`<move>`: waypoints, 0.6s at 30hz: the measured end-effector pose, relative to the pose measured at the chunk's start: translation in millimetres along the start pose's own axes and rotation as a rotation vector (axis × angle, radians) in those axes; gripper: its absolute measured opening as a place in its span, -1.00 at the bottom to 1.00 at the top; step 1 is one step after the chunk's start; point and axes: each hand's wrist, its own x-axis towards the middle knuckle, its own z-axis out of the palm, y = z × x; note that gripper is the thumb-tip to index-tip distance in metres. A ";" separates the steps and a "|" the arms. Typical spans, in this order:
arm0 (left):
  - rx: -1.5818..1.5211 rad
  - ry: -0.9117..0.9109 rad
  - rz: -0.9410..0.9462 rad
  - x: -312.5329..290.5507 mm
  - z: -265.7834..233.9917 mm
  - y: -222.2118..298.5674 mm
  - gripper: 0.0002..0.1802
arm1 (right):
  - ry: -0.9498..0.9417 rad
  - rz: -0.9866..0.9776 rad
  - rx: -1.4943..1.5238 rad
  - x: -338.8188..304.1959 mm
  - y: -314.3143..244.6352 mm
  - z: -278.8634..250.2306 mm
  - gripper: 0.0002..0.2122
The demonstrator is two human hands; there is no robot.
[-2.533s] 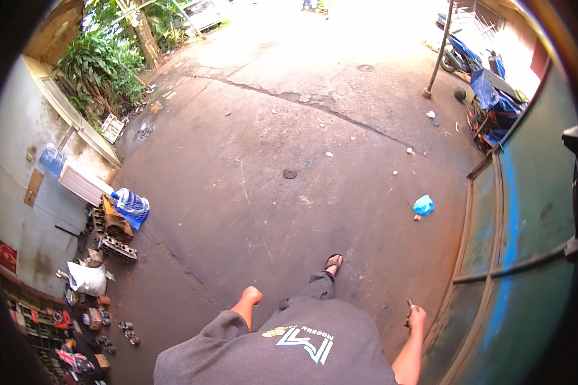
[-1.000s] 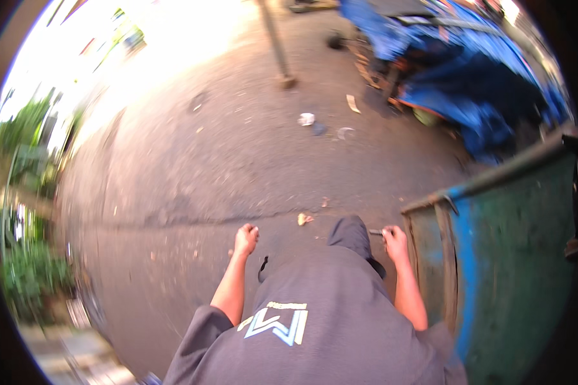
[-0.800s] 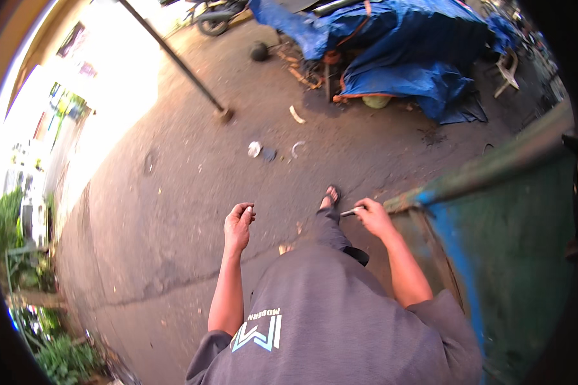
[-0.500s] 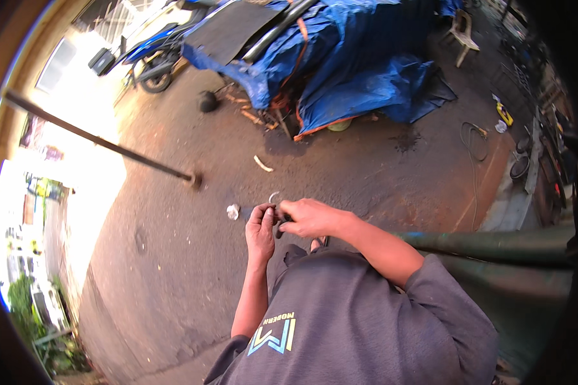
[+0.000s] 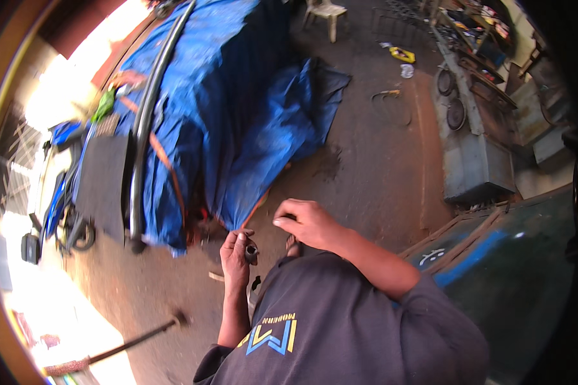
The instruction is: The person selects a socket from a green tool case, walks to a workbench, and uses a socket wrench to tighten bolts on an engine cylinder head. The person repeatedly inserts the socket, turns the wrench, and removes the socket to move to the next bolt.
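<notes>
My left hand (image 5: pixel 236 255) is closed, gripping a small dark hollow cylinder (image 5: pixel 251 253) that looks like metal. Its open end shows by the thumb; the exact kind is unclear. To the right, apart from it, my right hand (image 5: pixel 311 224) has its fingers curled and the thumb pressed toward them. Whether anything sits in that pinch is hidden. Both hands are in front of my dark shirt (image 5: pixel 359 314), above the ground.
A large blue tarp (image 5: pixel 218 83) covers a bulky load ahead, with a long pole (image 5: pixel 145 128) and dark sheet (image 5: pixel 99 179) on its left. A metal post (image 5: pixel 135 340) stands at lower left. Metal cabinets (image 5: pixel 475 167) line the right side, beside a green panel (image 5: pixel 514 250).
My view has turned right, bringing the cabinets into sight. My hands, close together before, are now apart. The cylinder's open end now shows in my left hand.
</notes>
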 end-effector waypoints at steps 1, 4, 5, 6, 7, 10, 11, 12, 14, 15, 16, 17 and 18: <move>0.043 -0.083 -0.053 35.2 16.7 12.9 -0.66 | 0.136 -0.010 -0.051 11.8 11.9 -29.3 -0.88; 0.144 -0.360 -0.092 135.3 82.7 37.9 -0.61 | 0.476 0.104 0.011 19.6 47.5 -111.0 -0.90; 0.146 -0.463 -0.112 167.2 105.8 43.4 -0.61 | 0.561 0.123 0.058 20.4 58.8 -133.0 -0.87; 0.172 -0.544 -0.151 196.5 129.9 46.3 -0.60 | 0.610 0.180 0.144 18.6 67.6 -149.4 -0.75; 0.199 -0.621 -0.184 225.4 155.5 46.9 -0.59 | 0.613 0.206 0.165 23.2 77.3 -163.0 -0.74; 0.233 -0.807 -0.267 302.9 234.8 41.4 -0.55 | 0.672 0.196 0.262 54.7 105.8 -210.4 -0.71; 0.225 -0.834 -0.281 325.8 262.0 39.0 -0.54 | 0.665 0.170 0.252 70.8 115.0 -231.9 -0.69; 0.222 -0.859 -0.287 348.9 289.9 38.1 -0.54 | 0.679 0.155 0.245 90.6 123.5 -255.2 -0.70; 0.206 -0.877 -0.313 394.4 344.4 43.7 -0.53 | 0.674 0.129 0.173 132.9 136.7 -312.2 -0.73; 0.203 -0.873 -0.331 415.3 370.1 49.1 -0.52 | 0.659 0.126 0.096 153.5 141.6 -343.5 -0.74; 0.199 -0.871 -0.346 434.5 394.4 57.0 -0.51 | 0.644 0.120 0.017 172.9 143.2 -373.0 -0.75; 0.186 -0.873 -0.342 459.4 420.2 65.8 -0.50 | 0.675 0.060 -0.083 196.6 144.9 -401.8 -0.80; 0.152 -0.887 -0.331 481.5 442.3 74.4 -0.51 | 0.680 0.046 -0.123 216.6 147.4 -433.2 -0.81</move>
